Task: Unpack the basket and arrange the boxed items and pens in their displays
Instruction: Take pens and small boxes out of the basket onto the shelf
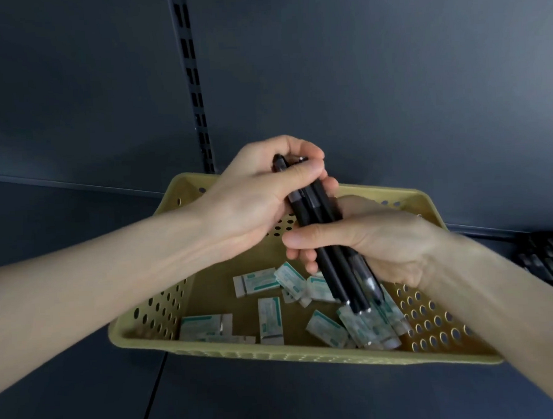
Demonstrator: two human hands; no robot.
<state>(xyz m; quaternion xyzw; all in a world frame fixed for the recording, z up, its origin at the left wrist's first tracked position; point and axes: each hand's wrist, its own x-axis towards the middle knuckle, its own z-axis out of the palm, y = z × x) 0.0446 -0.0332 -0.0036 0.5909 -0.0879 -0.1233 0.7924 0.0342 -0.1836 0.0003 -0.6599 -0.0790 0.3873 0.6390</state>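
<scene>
Pens — bundle near-upright, tips down-right toward basket

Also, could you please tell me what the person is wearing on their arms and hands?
Nothing that shows. The left hand and right hand are ungloved, both forearms are bare to the frame edges with no sleeves in view, the wrists carry no watch or band, and no rings show on the visible fingers.

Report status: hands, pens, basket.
Left hand and right hand both grip the black pen bundle above the yellow basket. Small boxed items loose inside. Nothing in the way.
</scene>
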